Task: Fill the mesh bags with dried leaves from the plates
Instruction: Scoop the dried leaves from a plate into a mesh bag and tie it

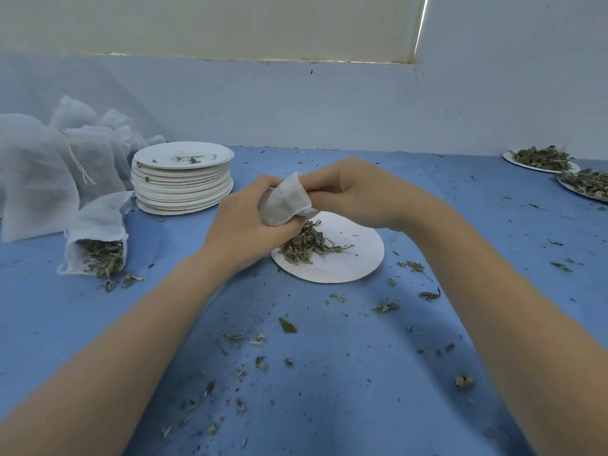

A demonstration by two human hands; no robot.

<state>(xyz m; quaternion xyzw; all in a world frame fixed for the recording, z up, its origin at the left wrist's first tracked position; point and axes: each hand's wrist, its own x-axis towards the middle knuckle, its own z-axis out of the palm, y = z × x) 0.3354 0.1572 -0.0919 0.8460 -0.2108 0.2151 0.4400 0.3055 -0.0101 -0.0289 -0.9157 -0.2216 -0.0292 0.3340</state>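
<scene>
My left hand (pixel 241 222) grips a small white mesh bag (pixel 285 201) just above a white paper plate (pixel 357 258). My right hand (pixel 353 192) pinches the bag's upper edge from the right. A heap of dried green leaves (pixel 307 245) lies on the plate right under the bag. The inside of the bag is hidden. At the left, a filled mesh bag (pixel 98 238) lies on the blue cloth with leaves spilling from its open mouth.
A stack of used paper plates (pixel 182 179) stands at the back left, next to a pile of empty mesh bags (pixel 59 153). Two plates of leaves (pixel 543 158) sit at the far right edge. Leaf crumbs (pixel 288 325) litter the blue cloth.
</scene>
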